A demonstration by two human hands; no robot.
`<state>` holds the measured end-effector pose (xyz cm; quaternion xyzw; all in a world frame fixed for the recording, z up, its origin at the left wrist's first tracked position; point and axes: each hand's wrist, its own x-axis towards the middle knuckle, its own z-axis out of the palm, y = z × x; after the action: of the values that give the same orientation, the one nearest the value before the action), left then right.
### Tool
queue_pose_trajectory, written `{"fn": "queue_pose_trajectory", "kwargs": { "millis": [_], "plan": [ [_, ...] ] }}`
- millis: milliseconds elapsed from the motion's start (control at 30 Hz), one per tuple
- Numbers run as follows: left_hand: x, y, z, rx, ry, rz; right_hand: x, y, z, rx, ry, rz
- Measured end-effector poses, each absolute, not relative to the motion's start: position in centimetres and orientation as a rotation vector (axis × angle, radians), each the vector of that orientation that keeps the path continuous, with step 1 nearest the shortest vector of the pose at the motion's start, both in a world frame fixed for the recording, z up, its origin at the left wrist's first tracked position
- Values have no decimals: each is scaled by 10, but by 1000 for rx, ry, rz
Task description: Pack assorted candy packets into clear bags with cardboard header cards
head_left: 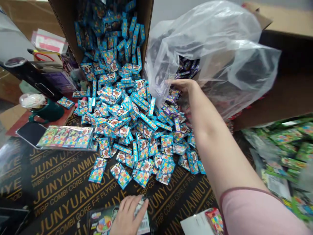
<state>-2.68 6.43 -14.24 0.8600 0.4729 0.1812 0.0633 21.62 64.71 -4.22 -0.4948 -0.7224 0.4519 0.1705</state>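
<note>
My left hand (128, 213) is closed over the far edge of a flat, dark plastic-wrapped candy packet (100, 222) at the bottom of the view. Colourful round candies are printed on it. My right arm reaches forward, with my right hand (183, 84) beside the opening of a clear plastic bag (220, 65). Its visible fingers stretch leftward above small purple boxes (172, 94); the fingertips are partly hidden. A large heap of small blue candy boxes (127, 114) spreads between the hands.
A cardboard box (62, 19) spills blue boxes from the back. At left are a dark green mug (50, 112), a black cylinder (31, 78), a phone (30, 132) and a wrapped packet (66, 137). Green packs (288, 137) lie at right, a white card (195, 223) in front.
</note>
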Motion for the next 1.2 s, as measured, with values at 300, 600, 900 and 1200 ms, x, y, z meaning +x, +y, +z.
{"fn": "queue_pose_trajectory", "kwargs": {
  "millis": [300,600,900,1200],
  "plan": [
    [-21,56,-119,2185,1497,384,168,541,21,-1212,-2455,1274],
    [-29,61,-100,2156,1426,409,166,336,39,-880,-2195,832],
    [-9,43,-64,1705,1459,872,168,122,-5,-819,-1186,1645],
    [16,32,-32,641,1240,1240,189,33,-34,-910,-1719,1183]
  ]
}}
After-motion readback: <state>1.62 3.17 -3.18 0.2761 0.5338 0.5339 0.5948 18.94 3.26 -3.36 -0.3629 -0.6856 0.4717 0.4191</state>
